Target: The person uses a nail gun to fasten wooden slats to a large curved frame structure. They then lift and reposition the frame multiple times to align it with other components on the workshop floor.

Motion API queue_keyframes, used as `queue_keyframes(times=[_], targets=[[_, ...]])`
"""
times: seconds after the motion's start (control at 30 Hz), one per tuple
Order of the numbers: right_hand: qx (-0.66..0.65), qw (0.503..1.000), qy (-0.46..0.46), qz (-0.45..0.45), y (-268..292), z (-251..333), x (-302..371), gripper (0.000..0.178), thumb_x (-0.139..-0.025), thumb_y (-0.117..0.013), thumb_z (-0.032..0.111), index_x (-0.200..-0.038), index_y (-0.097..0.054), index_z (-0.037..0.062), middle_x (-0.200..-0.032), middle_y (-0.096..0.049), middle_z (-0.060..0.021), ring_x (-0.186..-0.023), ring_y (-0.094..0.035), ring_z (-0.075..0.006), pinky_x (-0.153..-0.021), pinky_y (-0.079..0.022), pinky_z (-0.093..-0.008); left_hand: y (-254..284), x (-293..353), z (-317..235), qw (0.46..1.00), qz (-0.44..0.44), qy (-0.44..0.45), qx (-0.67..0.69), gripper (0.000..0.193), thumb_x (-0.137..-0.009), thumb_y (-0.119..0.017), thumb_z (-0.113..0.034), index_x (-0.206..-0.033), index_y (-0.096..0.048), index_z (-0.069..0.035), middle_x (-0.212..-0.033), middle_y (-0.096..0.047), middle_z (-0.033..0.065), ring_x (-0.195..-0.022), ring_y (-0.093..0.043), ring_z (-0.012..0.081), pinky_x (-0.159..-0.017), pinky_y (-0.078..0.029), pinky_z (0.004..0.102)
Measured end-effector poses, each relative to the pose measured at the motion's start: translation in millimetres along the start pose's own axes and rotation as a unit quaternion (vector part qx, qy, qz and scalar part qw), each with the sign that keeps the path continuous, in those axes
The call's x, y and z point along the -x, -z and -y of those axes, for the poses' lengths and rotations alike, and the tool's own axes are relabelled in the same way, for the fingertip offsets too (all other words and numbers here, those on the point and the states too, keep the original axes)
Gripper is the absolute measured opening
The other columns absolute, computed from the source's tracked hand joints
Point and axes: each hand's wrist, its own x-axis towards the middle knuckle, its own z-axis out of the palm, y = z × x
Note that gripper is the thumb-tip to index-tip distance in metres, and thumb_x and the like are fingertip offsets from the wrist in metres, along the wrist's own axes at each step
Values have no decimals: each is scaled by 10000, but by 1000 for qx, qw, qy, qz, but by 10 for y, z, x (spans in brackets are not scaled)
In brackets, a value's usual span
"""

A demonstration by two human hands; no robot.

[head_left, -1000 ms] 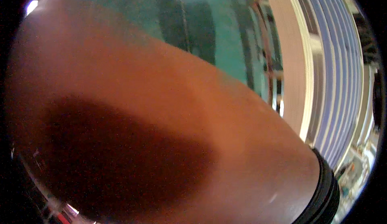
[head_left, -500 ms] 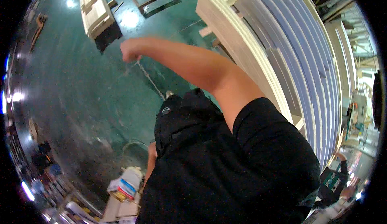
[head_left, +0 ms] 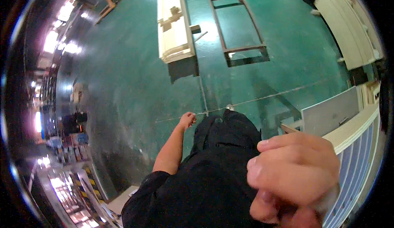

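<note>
My right hand is raised close in front of my chest, large in the lower right of the view. Its fingers are curled in and no object shows in them; the palm is turned away. Lower and further off, my left hand hangs beside my left hip above the green floor. Its fingers look loosely closed, with nothing visible in them. Neither hand touches anything in view. Nearest to the right hand is a stack of pale-edged, blue-grey panels at the right.
Ahead lies a long pale wooden piece on supports, beside a brown rectangular frame on the floor. At right, a grey board leans by the stack, with curved cream panels beyond. Shelving and clutter line the left.
My view has swung to the right, away from the bucket. My right arm has drawn back from its outstretched reach to my chest. The left hand has come forward into view.
</note>
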Motion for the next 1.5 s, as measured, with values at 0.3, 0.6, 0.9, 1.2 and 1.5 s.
queue_keyframes(times=[0.3, 0.6, 0.9, 1.2, 1.5], targets=[[183, 976, -46, -110, 1103, -2088, -1292, 252, -738, -724, 126, -978, -652, 95, -807, -627, -52, -647, -658, -214, -562, -513, -354, -601, -2372, -2184, 885, 203, -26, -417, 259, -992, -612, -327, -1080, -678, -93, -869, -691, 51, -737, -644, 198, -582, -481, 371], [421, 650, -523, -356, 1668, -3506, 530, 328, -804, -691, 118, -1129, -656, 85, -1142, -661, -156, -1079, -647, -367, -927, -532, -491, -3241, -4713, -5328, 676, 316, -91, -660, 222, -952, -579, -229, -1075, -708, -96, -807, -712, 67, -620, -638, 196, -522, -471, 371], [482, -27, -741, -467, 616, -1950, 2016, 852, -729, -898, 355, -1420, -502, 51, -1316, -599, -196, -1279, -542, -418, -1098, -409, -514, -8775, -2294, -6557, 450, 532, -529, -484, 396, -994, -617, -366, -1149, -671, -6, -1005, -722, 199, -957, -691, 395, -876, -535, 482], [443, -107, -758, -466, 665, -2058, 2424, 839, -611, -878, 635, -1172, -660, 50, -1076, -681, -124, -1014, -645, -338, -880, -456, -457, -10783, 1465, -6436, -41, 548, -822, -150, 818, -900, -667, -652, -1422, -525, -38, -1493, -512, 191, -1422, -435, 381, -1165, -316, 576], [436, -154, -781, -419, 621, -2094, 2621, 868, -550, -829, 786, -980, -612, 65, -893, -630, -111, -881, -618, -344, -802, -453, -476, -11798, 1960, -6053, -221, 580, -770, -146, 858, -524, -783, -872, -819, -623, -83, -838, -647, 95, -841, -630, 312, -856, -423, 457]])
